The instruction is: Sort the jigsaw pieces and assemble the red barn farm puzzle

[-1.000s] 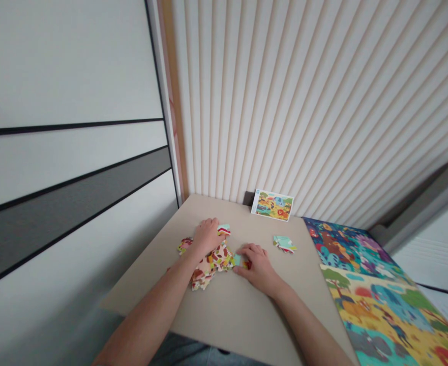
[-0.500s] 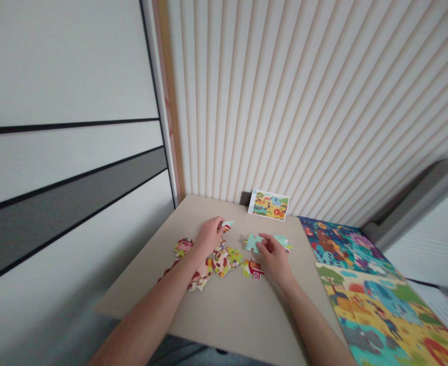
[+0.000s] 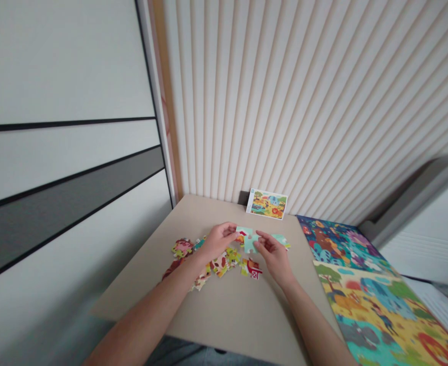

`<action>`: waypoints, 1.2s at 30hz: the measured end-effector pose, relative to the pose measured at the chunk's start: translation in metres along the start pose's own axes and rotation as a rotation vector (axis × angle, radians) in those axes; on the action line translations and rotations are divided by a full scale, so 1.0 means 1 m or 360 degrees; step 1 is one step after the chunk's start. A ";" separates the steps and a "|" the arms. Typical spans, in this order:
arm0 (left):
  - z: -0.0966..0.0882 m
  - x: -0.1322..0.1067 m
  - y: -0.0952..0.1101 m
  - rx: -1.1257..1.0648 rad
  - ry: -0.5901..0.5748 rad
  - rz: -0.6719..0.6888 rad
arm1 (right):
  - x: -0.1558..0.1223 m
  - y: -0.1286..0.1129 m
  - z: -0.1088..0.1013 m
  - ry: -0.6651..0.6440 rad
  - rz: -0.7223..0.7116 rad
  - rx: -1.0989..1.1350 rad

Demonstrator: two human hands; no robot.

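Note:
My left hand [image 3: 220,240] pinches a puzzle piece [image 3: 242,232] with pale blue and a red patch on it. That piece is at the left edge of a pale blue puzzle piece [image 3: 250,245]; whether the two interlock I cannot tell. My right hand [image 3: 272,253] has its thumb and fingers closed on the pale blue piece. More pale blue puzzle [image 3: 281,239] shows behind the right fingers. Nearer me lies a piece with a red barn [image 3: 251,268]. Several mixed pieces [image 3: 220,264] are heaped under and beside my left forearm, which hides part of them.
A picture card [image 3: 267,204] leans at the back of the beige table [image 3: 224,315], against the pleated curtain [image 3: 224,101]. On the right lie two finished puzzles, one dark blue [image 3: 346,247] and one yellow [image 3: 384,310]. A white panelled surface [image 3: 75,229] stands at the left.
My left hand has moved right with its piece, bringing it against the pale blue piece by my right hand. My right hand has stayed nearly in place.

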State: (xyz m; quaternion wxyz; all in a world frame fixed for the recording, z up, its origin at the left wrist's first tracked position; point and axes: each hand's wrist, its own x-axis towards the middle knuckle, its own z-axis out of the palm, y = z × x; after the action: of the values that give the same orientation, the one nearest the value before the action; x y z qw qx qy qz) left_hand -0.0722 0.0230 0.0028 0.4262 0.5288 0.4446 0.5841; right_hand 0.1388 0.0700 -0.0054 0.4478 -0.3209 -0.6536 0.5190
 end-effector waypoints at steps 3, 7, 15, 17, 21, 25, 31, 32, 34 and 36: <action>0.006 -0.004 0.003 -0.0088 -0.0151 -0.0046 | -0.002 -0.002 0.000 -0.0109 0.0000 -0.0171; 0.005 -0.007 0.009 0.0151 -0.0124 0.0013 | 0.003 -0.009 -0.014 -0.0066 -0.0068 -0.0416; 0.000 -0.021 0.015 0.1551 -0.0525 0.0514 | 0.016 0.002 -0.090 0.0372 0.0001 -0.1547; -0.001 -0.024 0.015 0.1723 -0.0665 0.0547 | 0.015 0.006 -0.098 0.0488 -0.0011 -0.1847; -0.010 -0.025 0.015 0.1904 -0.0715 0.0521 | 0.009 -0.004 -0.084 0.0178 -0.0136 -0.1695; -0.023 -0.022 0.017 0.1979 -0.0692 0.0420 | -0.001 -0.019 -0.054 -0.0662 -0.0152 -0.1228; -0.032 -0.017 0.012 0.2057 -0.0613 0.0310 | -0.009 -0.024 -0.038 -0.0879 -0.0116 -0.1169; -0.032 -0.017 0.011 0.2050 -0.0618 0.0298 | -0.009 -0.024 -0.039 -0.0889 -0.0108 -0.1146; -0.031 -0.016 0.009 0.2008 -0.0641 0.0289 | -0.009 -0.023 -0.041 -0.0900 -0.0054 -0.1071; -0.030 -0.015 0.009 0.1923 -0.0646 0.0294 | -0.009 -0.022 -0.043 -0.0907 0.0085 -0.0915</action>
State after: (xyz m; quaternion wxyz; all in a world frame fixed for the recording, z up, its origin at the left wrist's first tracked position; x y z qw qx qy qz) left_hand -0.1014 0.0039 0.0064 0.0767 0.8117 0.5584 0.1533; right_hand 0.1832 0.0737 0.0158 0.1270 -0.2931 -0.8615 0.3946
